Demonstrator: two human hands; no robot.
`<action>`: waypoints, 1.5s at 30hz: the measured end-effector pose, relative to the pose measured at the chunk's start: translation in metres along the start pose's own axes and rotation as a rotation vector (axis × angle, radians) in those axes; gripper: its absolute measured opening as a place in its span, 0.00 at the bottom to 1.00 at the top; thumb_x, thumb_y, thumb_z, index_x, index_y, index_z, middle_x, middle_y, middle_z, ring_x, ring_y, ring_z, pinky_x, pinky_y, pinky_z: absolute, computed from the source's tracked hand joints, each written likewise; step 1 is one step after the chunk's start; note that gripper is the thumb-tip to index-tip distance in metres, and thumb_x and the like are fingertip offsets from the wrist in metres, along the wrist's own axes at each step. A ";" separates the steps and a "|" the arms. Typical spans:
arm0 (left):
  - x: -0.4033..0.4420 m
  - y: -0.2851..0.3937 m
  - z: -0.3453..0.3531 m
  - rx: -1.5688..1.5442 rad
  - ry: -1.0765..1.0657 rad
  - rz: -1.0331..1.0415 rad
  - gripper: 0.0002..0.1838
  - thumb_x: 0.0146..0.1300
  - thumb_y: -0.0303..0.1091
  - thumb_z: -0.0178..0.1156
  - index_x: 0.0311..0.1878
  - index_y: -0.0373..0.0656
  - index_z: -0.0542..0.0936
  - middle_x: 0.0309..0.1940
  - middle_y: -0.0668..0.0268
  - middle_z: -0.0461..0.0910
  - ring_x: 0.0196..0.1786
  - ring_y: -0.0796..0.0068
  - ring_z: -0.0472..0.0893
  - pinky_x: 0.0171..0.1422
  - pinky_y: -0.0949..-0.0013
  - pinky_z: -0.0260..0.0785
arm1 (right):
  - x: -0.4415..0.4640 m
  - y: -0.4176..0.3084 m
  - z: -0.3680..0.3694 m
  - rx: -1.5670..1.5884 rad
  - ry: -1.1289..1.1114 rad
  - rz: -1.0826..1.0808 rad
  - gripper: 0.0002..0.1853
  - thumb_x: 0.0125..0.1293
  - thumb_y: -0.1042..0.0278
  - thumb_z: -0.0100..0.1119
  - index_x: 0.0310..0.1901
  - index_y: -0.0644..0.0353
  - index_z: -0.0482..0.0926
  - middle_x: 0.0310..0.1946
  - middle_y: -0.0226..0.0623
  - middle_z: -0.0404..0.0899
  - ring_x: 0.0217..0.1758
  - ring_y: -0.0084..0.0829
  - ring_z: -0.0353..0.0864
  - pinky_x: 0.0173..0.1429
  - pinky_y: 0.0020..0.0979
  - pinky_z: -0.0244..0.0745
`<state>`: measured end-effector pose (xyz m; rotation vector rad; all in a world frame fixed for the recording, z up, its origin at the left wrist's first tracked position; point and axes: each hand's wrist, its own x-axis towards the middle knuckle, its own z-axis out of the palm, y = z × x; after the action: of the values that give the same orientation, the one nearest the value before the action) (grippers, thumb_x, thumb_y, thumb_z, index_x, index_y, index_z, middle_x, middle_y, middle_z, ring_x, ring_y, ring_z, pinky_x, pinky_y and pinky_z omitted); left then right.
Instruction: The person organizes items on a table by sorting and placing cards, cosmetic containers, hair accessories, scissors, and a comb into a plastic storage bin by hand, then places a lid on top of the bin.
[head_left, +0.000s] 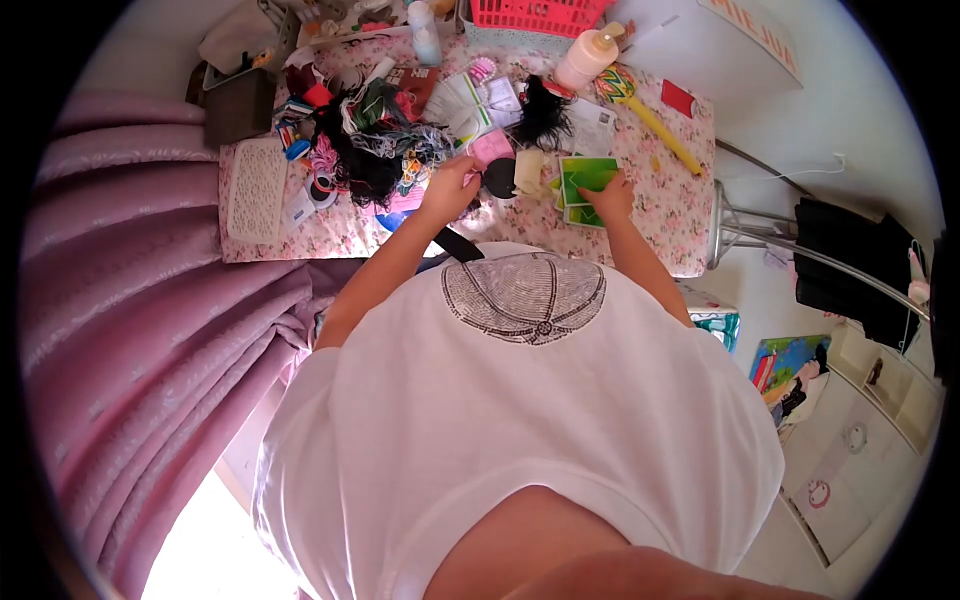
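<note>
My left hand [452, 188] is closed at the near side of the pile, its fingertips at the edge of a pink item [491, 148]. Just right of it lie a black piece [499, 179] and a cream-coloured piece [529, 171]. My right hand [611, 198] grips the right side of some green cards [584, 181], thumb on top, over the flowered tabletop [662, 229]. More green shows beneath the cards. A heap of tangled threads [385, 130] spreads beyond my left hand.
A white lace-patterned basket [257, 190] stands at the table's left. Farther back are a pump bottle [588, 58], a red basket [538, 16], a clear bottle [424, 35], a yellow stick [663, 135] and a black hair bundle [543, 112]. Purple curtains [130, 250] hang left.
</note>
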<state>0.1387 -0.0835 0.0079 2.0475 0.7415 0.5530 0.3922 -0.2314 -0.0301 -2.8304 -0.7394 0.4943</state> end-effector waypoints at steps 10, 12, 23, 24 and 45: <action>0.002 0.011 0.006 -0.016 0.033 -0.054 0.07 0.49 0.26 0.52 0.33 0.38 0.74 0.30 0.57 0.75 0.36 0.60 0.75 0.40 0.65 0.66 | 0.044 0.030 -0.021 0.122 0.049 -0.531 0.39 0.31 0.69 0.70 0.51 0.56 0.62 0.44 0.45 0.65 0.48 0.43 0.66 0.51 0.34 0.63; 0.005 0.016 0.002 -0.024 0.037 -0.061 0.07 0.49 0.26 0.52 0.33 0.38 0.74 0.30 0.57 0.75 0.35 0.61 0.75 0.39 0.65 0.67 | 0.049 0.030 -0.030 0.129 -0.004 -0.489 0.38 0.32 0.71 0.69 0.50 0.56 0.63 0.44 0.44 0.66 0.48 0.43 0.66 0.52 0.34 0.63; 0.016 0.002 0.015 -0.034 -0.034 -0.053 0.07 0.49 0.26 0.52 0.34 0.39 0.74 0.30 0.58 0.75 0.32 0.64 0.75 0.36 0.68 0.67 | 0.038 0.026 -0.025 -0.302 -0.221 -0.786 0.50 0.28 0.63 0.70 0.59 0.44 0.56 0.52 0.40 0.61 0.53 0.43 0.62 0.54 0.41 0.61; 0.017 0.000 0.014 -0.018 -0.032 -0.052 0.07 0.49 0.27 0.52 0.34 0.39 0.74 0.30 0.59 0.75 0.32 0.64 0.75 0.36 0.68 0.67 | 0.037 0.029 -0.016 -0.310 -0.210 -0.740 0.51 0.27 0.62 0.71 0.59 0.43 0.54 0.53 0.40 0.59 0.55 0.44 0.60 0.55 0.42 0.61; 0.029 0.000 0.007 -0.064 -0.107 -0.053 0.07 0.53 0.26 0.51 0.36 0.37 0.73 0.30 0.62 0.74 0.33 0.69 0.75 0.36 0.72 0.66 | 0.012 -0.004 -0.007 -0.435 -0.129 -0.716 0.51 0.22 0.58 0.71 0.56 0.50 0.56 0.46 0.41 0.65 0.53 0.42 0.63 0.53 0.45 0.56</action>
<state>0.1637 -0.0679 0.0074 1.9767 0.7037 0.4289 0.4023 -0.2225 -0.0258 -2.6086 -1.9751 0.4238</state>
